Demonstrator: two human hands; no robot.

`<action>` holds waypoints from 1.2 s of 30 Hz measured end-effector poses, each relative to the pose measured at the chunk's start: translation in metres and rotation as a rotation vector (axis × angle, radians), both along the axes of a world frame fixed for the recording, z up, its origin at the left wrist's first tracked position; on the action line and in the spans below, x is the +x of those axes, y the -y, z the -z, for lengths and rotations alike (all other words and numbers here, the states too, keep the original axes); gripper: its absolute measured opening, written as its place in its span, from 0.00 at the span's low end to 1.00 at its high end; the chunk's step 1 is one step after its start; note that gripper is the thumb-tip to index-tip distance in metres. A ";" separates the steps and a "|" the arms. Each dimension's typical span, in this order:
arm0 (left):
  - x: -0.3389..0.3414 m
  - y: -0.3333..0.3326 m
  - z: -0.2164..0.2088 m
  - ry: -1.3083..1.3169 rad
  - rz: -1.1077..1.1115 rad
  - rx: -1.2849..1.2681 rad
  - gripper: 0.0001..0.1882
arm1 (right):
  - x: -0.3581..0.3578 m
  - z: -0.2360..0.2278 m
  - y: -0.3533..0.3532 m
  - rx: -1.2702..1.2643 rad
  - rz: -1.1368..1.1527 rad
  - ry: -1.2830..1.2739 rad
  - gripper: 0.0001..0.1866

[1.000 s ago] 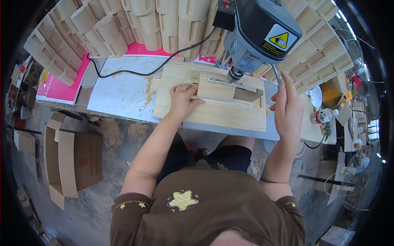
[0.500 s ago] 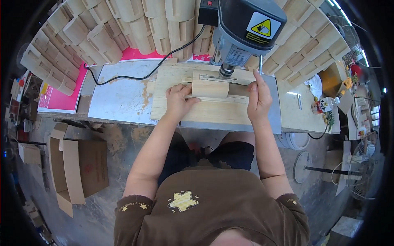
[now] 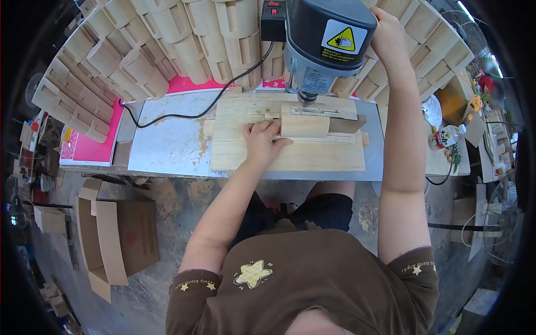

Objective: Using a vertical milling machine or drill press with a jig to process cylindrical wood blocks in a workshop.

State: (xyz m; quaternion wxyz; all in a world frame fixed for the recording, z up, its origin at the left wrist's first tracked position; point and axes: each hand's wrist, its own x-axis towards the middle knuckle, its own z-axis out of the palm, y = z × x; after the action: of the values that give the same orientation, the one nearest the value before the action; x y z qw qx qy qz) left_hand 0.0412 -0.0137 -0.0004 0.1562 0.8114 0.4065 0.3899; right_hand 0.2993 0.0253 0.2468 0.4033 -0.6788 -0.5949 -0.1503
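Observation:
A pale wooden block (image 3: 304, 124) with a rounded face lies on a flat wooden board (image 3: 240, 153), under the chuck (image 3: 307, 99) of a bench drill press (image 3: 329, 39). My left hand (image 3: 263, 140) is closed against the block's left end, its thumb lying along the block's near side. A grey-brown flat piece (image 3: 347, 124) extends from the block's right end. High at the right side of the drill head, my right hand (image 3: 389, 34) has curled fingers, partly hidden by the housing. What they grip cannot be made out.
Stacked, slotted wooden pieces (image 3: 223, 44) line the back of the bench on both sides. A black cable (image 3: 190, 116) runs left across a white sheet (image 3: 167, 134). A plastic bottle (image 3: 446, 137) stands at the right. An open cardboard box (image 3: 131, 234) sits on the floor at left.
My right hand has risen from the block's right end to the side of the drill head. The metal lever seen there earlier no longer shows. My left hand stays at the block.

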 end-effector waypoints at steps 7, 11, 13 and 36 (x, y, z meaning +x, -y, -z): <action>-0.003 0.002 -0.003 -0.011 0.001 -0.001 0.23 | -0.034 -0.007 0.052 0.018 -0.084 -0.128 0.17; -0.003 0.002 -0.004 -0.003 0.009 0.008 0.24 | -0.053 0.018 0.103 0.079 -0.184 -0.052 0.12; -0.003 0.003 -0.006 -0.003 0.010 -0.025 0.23 | -0.066 0.038 0.126 0.011 -0.262 -0.219 0.08; -0.003 0.002 -0.004 -0.041 0.003 -0.024 0.23 | -0.065 0.063 0.110 0.348 -0.293 -0.216 0.09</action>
State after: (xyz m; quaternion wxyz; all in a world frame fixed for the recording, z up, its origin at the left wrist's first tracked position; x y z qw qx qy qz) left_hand 0.0384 -0.0156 0.0036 0.1584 0.8179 0.4129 0.3680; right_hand 0.2340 -0.0851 0.1840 0.5930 -0.5177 -0.6055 -0.1170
